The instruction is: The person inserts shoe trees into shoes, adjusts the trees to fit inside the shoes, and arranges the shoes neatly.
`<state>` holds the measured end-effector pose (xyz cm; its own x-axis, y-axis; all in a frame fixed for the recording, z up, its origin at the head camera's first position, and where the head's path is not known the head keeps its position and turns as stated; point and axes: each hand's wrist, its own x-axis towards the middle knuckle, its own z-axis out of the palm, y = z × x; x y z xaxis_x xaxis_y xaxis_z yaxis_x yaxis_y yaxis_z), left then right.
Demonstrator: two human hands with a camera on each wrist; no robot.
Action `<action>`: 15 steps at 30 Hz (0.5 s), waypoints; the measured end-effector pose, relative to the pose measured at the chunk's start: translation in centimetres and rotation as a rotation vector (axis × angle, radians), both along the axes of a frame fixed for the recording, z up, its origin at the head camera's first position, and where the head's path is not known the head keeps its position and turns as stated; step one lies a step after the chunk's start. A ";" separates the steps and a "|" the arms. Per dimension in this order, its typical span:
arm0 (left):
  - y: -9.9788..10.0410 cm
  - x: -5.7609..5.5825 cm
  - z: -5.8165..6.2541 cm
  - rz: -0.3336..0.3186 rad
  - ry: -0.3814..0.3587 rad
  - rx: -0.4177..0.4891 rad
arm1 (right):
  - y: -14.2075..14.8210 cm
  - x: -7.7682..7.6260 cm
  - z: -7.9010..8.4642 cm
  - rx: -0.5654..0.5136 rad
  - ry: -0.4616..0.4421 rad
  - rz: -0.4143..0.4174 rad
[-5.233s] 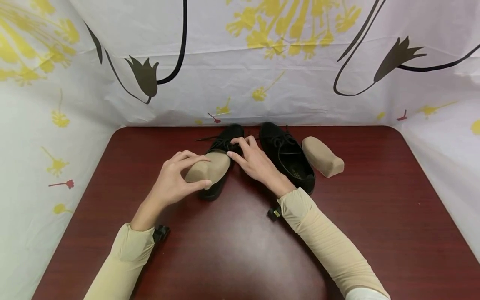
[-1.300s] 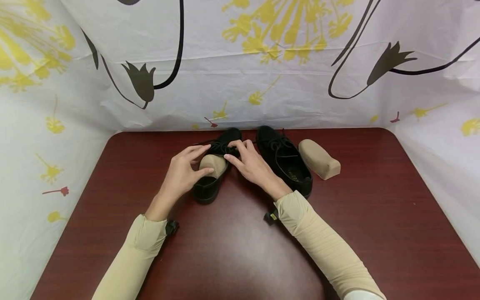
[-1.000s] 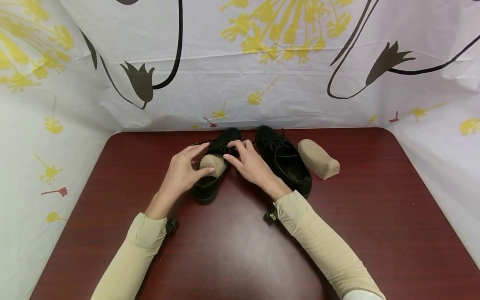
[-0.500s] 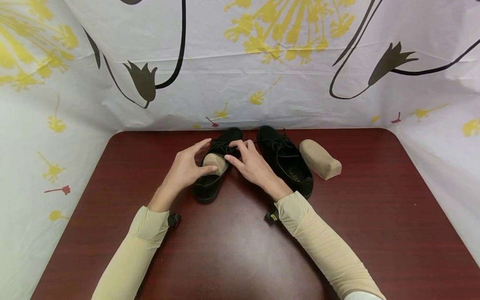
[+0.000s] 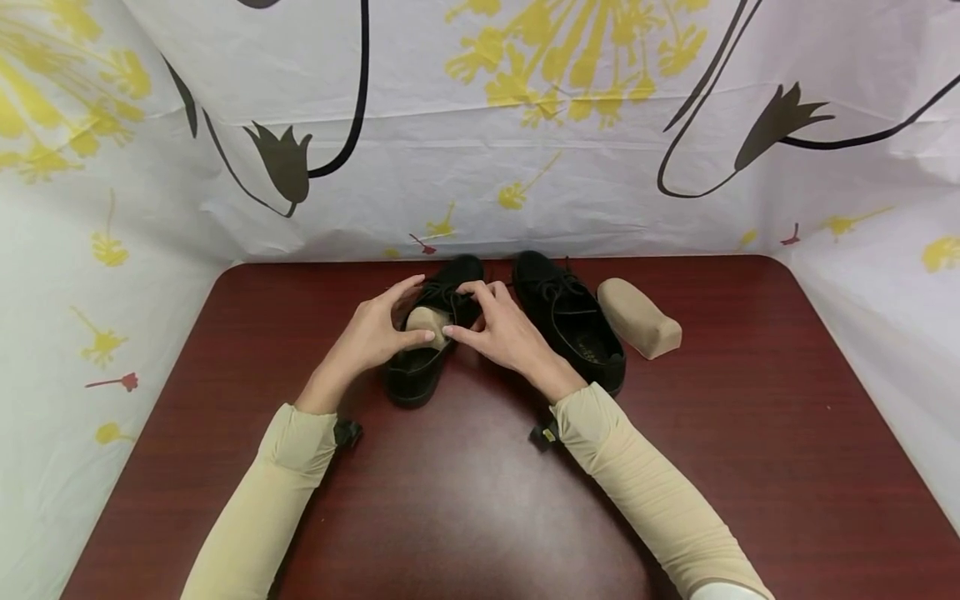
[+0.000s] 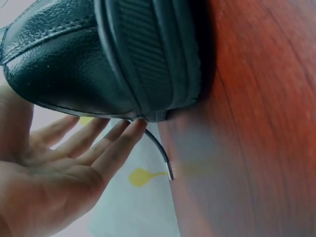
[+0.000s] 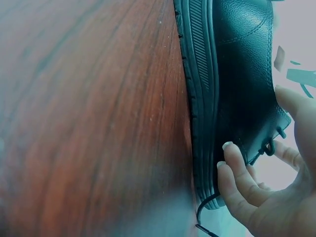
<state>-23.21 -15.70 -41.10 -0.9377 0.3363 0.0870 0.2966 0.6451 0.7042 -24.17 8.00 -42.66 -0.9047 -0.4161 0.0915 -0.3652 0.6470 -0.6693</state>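
Against the earliest earlier frame, where the beige insert [image 5: 424, 323] sticks well out over the heel, we now see it sunk inside the nearer black shoe [image 5: 411, 385], just left of centre in the head view, with only its rounded end showing in the opening. Since half a second ago, the right thumb has slid from the tongue down to the opening's right edge. The left hand [image 5: 367, 335] is widely open in a loose arch, its fingers stretched along the shoe's left side and its thumb over the insert; from this angle we can't quite tell whether that thumb presses or only hovers. The right hand [image 5: 512, 332] is partly curled and grips the same shoe, fingers against its right side and thumb at the collar. To the right of centre, the other black shoe [image 5: 531, 268] stands on the red-brown table [image 5: 480, 508], and the spare beige insert [image 5: 637, 318] lies just beside it, further right.
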 end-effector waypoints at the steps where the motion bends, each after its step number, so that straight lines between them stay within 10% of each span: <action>1: 0.0 0.0 0.0 -0.002 -0.007 0.002 | 0.0 0.0 0.0 0.000 -0.003 0.002; 15: 0.0 -0.7 -0.2 -0.021 -0.002 -0.062 | -0.2 -0.1 -0.2 0.002 -0.008 -0.007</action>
<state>-23.94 -15.74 -41.28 -0.9306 0.3604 0.0633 0.3090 0.6811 0.6638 -24.22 7.81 -42.83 -0.9082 -0.4102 0.0836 -0.3556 0.6505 -0.6711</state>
